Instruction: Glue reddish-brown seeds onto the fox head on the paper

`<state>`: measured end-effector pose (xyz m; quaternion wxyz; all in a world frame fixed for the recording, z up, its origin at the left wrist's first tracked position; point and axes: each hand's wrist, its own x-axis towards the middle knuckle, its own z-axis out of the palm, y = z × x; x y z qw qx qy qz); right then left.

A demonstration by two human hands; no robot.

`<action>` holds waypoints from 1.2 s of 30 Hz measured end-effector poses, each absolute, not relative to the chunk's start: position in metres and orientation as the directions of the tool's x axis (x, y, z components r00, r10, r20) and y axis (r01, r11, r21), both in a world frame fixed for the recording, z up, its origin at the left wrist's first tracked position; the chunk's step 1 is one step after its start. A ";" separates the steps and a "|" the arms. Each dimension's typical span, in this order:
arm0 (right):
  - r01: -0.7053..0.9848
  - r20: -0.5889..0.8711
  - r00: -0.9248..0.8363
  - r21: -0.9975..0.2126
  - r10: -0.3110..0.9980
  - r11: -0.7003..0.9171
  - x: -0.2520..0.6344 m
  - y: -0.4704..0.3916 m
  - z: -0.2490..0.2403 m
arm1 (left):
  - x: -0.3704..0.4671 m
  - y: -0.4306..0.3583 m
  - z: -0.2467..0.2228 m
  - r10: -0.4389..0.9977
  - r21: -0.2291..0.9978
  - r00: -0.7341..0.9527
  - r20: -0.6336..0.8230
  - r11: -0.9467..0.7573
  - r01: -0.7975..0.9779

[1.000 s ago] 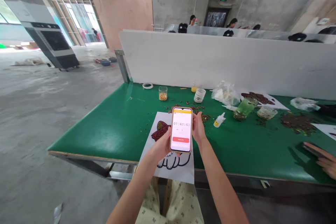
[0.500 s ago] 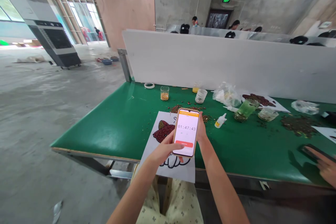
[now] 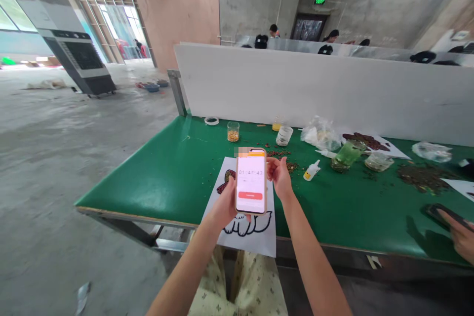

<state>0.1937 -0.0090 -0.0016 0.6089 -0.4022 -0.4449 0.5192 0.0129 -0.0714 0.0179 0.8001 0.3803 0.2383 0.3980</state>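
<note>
My left hand [image 3: 225, 203] grips a phone [image 3: 251, 182] upright over the paper, its lit screen showing a timer and a red button. Just right of the phone is my right hand [image 3: 280, 177], off the phone, fingers loosely curled and apart, holding nothing. Under the phone lies a white sheet [image 3: 266, 244] with a black outline drawing, partly covered in dark red pieces; the phone hides its middle. Small brown seeds [image 3: 292, 167] are scattered behind my right hand. A small glue bottle [image 3: 311, 171] lies to the right.
On the green table [image 3: 155, 173] stand a glass of yellow kernels [image 3: 233, 132], a clear glass [image 3: 284, 136], a green jar [image 3: 347, 155] and a plastic bag [image 3: 320, 133]. A white partition [image 3: 296, 84] runs behind. Another person's hand [image 3: 459, 237] holds a phone at right.
The phone has moved left and slightly up in my left hand. My right hand has let go of it and now stands apart. My left thumb has left the screen for the phone's edge.
</note>
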 end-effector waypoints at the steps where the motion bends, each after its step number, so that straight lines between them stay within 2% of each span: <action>1: -0.307 0.133 0.072 -0.940 0.988 0.149 0.195 -0.008 -0.002 | 0.005 -0.067 0.018 0.841 0.789 0.535 -0.083 0.383 -0.480; 3: -0.376 0.148 0.082 -0.911 0.986 0.168 0.196 -0.008 -0.002 | -0.021 -0.056 0.018 0.889 0.823 0.434 -0.150 0.355 -0.443; 5: -0.412 0.147 0.086 -0.895 0.985 0.169 0.196 -0.007 -0.002 | -0.057 -0.046 0.019 0.935 0.900 0.260 -0.240 0.315 -0.301; 7: -0.405 0.136 0.095 -0.900 0.986 0.164 0.196 -0.007 -0.002 | -0.096 -0.035 0.019 0.958 0.962 0.126 -0.258 0.267 -0.057; 9: -0.390 0.130 0.102 -0.907 0.986 0.160 0.195 -0.007 -0.002 | -0.131 -0.023 0.019 0.964 0.945 0.083 -0.253 0.228 0.235; 11: -0.378 0.131 0.101 -0.912 0.986 0.160 0.194 -0.007 -0.002 | -0.158 -0.009 0.019 0.958 0.855 -0.066 -0.279 0.279 0.437; 13: -0.367 0.131 0.094 -0.917 0.987 0.157 0.194 -0.007 -0.003 | -0.174 0.004 0.021 0.941 0.706 -0.192 -0.279 0.336 0.624; 16: -0.361 0.125 0.097 -0.920 0.987 0.152 0.194 -0.007 -0.004 | -0.176 0.013 0.026 0.964 0.340 -0.218 -0.152 0.258 0.904; 17: -0.361 0.122 0.100 -0.920 0.988 0.150 0.194 -0.007 -0.004 | -0.170 0.013 0.026 0.971 0.234 -0.216 -0.106 0.236 0.943; 18: -0.361 0.119 0.104 -0.920 0.987 0.149 0.194 -0.007 -0.004 | -0.163 0.012 0.026 0.973 0.183 -0.220 -0.074 0.230 0.956; 22: -0.355 0.119 0.114 -0.922 0.986 0.152 0.194 -0.008 -0.004 | -0.124 0.001 0.016 0.982 0.096 -0.190 0.008 0.189 0.977; 27: -0.353 0.117 0.119 -0.923 0.986 0.152 0.195 -0.008 -0.004 | -0.105 -0.003 0.008 0.959 0.122 -0.265 0.104 0.252 0.960; 36: -0.294 0.103 0.149 -0.945 0.983 0.143 0.194 -0.004 -0.008 | -0.124 0.007 0.004 0.980 0.182 -0.162 0.118 0.139 0.973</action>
